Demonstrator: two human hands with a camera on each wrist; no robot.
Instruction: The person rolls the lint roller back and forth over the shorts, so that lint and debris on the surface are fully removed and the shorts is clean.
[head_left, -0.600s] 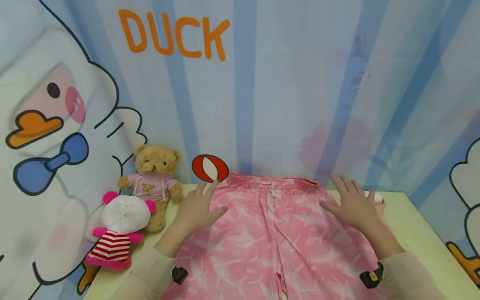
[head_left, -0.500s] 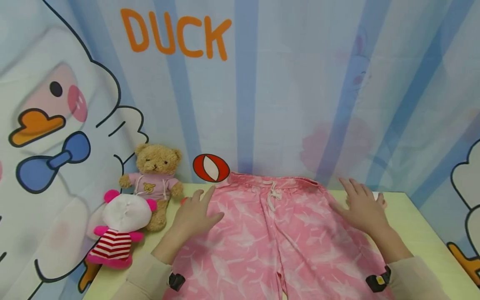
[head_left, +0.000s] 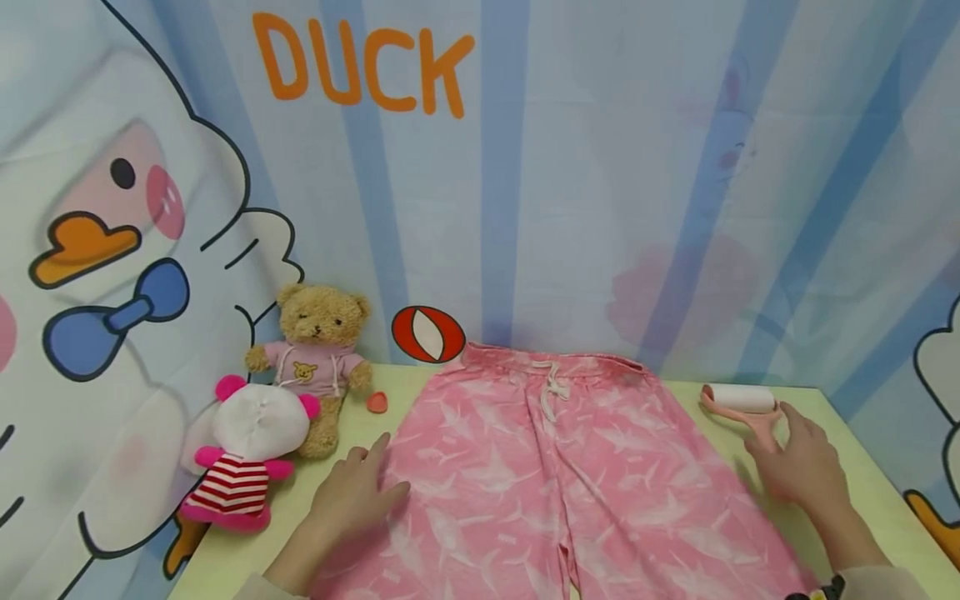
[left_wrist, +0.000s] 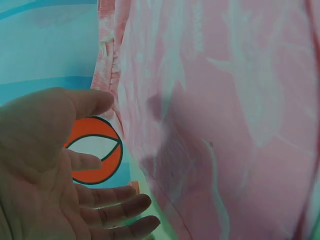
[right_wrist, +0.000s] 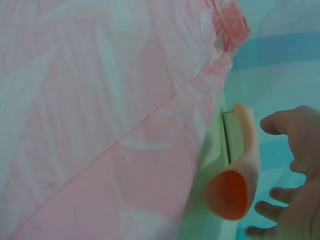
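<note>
The pink shorts (head_left: 487, 467) lie spread between the two hands, waistband (head_left: 600, 364) beyond the fingertips, legs running back past both wrists. The left hand (head_left: 348, 496) holds nothing, its fingers spread apart at the shorts' outer edge; whether a fingertip brushes the cloth I cannot tell. The right hand (head_left: 808, 467) also has thumb and fingers apart, with the lint roller (head_left: 742, 398) just ahead of them on the table (head_left: 843, 433).

Judging by how things lie, laying out the shorts looks done: they are broadly flat, with a few creases. Taking hold of the roller is not yet done.

In the head view the roller's handle (head_left: 761, 429) seems to run between right thumb and forefinger, its end hidden; the right wrist view shows a clear gap beside the fingers and the handle's hollow orange end. The left wrist view adds a small dark speck (left_wrist: 211, 144) on the cloth, across from the left fingers. The head view shows the teddy bear (head_left: 322, 321) and plush doll (head_left: 243, 467) whole, outward of those fingers.
</note>
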